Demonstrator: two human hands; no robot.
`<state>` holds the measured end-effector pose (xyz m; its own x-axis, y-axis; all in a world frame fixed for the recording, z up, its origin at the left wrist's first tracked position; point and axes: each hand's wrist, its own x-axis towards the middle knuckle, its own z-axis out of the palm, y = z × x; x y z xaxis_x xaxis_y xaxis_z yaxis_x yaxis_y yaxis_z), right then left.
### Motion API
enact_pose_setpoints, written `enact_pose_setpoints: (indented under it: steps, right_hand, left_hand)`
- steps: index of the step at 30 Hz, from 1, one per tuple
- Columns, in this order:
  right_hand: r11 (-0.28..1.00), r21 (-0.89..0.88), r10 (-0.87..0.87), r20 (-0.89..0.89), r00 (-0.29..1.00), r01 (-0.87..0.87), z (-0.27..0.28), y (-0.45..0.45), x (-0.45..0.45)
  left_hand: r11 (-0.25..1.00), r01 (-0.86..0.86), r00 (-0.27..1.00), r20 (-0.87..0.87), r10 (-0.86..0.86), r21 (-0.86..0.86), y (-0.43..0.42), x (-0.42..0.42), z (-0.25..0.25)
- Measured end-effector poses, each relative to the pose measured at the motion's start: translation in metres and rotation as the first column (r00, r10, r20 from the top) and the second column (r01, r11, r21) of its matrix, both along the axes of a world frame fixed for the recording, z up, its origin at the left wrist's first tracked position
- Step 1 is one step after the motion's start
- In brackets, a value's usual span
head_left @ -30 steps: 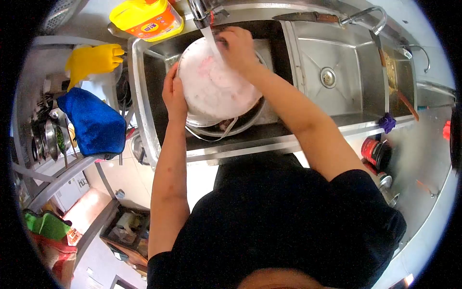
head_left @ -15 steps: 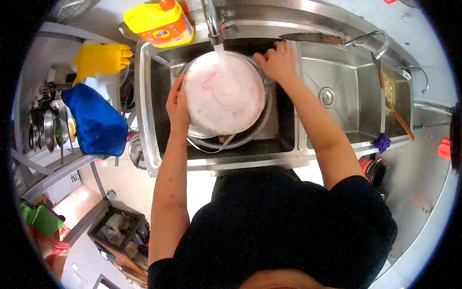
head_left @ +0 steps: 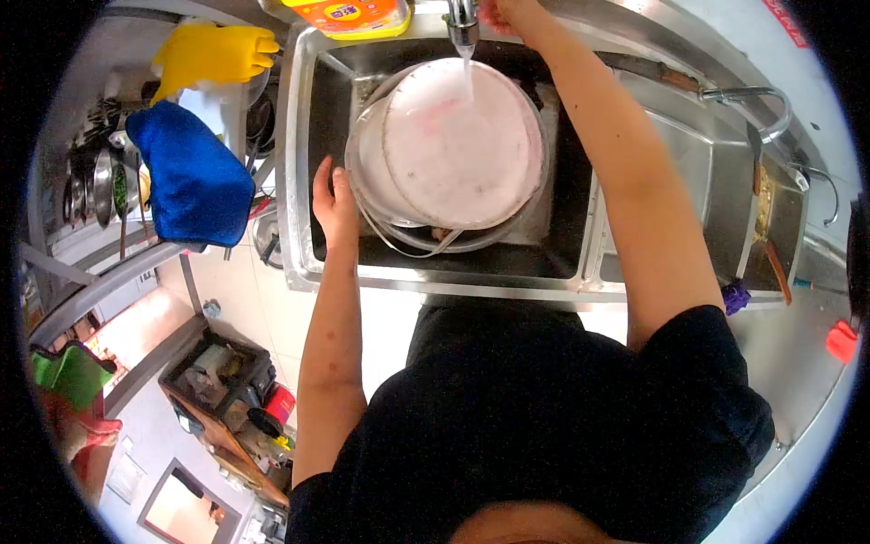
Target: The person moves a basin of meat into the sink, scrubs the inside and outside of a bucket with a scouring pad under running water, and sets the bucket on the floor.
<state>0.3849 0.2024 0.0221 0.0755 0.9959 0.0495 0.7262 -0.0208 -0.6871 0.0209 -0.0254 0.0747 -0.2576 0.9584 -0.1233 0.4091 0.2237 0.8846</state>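
A large round white plate (head_left: 462, 145) with a faint pinkish patch lies under a thin water stream from the faucet (head_left: 462, 32). Beneath it are another pale dish (head_left: 370, 154) and a round metal basin (head_left: 467, 243), inside the dark left sink (head_left: 566, 181). My left hand (head_left: 335, 207) is open at the basin's left side, fingers apart, holding nothing. At the top edge, my right hand (head_left: 509, 16) is closed at the faucet handle, which it largely hides; the frame cuts off part of this hand.
A yellow detergent jug (head_left: 353, 16) stands behind the sink. On the left hang a yellow rubber glove (head_left: 213, 56) and a blue cloth (head_left: 192, 181). A knife (head_left: 652, 71) lies behind the right sink (head_left: 652, 113); a purple scrubber (head_left: 735, 296) sits on its front edge.
My right hand has gone from beside the plate up to the faucet handle. The water stream has thinned. My left hand has come away from the plate's rim. The camera view has shifted.
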Motion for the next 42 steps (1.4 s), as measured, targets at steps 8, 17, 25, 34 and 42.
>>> enact_pose_setpoints:
  steps: [8, 17, 25, 34, 42]
  right_hand:
    - [0.961, -0.261, -0.215, -0.488, 0.846, 0.094, 0.061, -0.168, -0.024]
    - [0.992, -0.125, -0.07, -0.639, 0.766, -0.013, 0.111, -0.275, -0.072]
    - [0.992, 0.072, 0.127, -0.643, 0.755, -0.105, 0.176, -0.292, -0.095]
    - [0.993, 0.086, 0.117, -0.765, 0.634, -0.08, 0.138, -0.274, -0.088]
    - [0.981, 0.148, 0.195, -0.785, 0.588, -0.128, 0.141, -0.277, -0.116]
  left_hand:
    - [0.791, 0.062, 0.89, 0.393, 0.232, -0.608, -0.002, -0.051, -0.101]
    - [0.818, 0.077, 0.625, 0.667, 0.406, -0.57, 0.0, -0.013, -0.03]
    - [0.965, -0.083, 0.367, 0.892, 0.263, -0.25, -0.015, -0.045, -0.003]
    - [0.891, -0.404, 0.614, 0.784, 0.094, 0.209, -0.025, -0.071, 0.063]
    - [0.857, -0.385, 0.754, 0.653, 0.078, 0.343, -0.036, -0.103, 0.083]
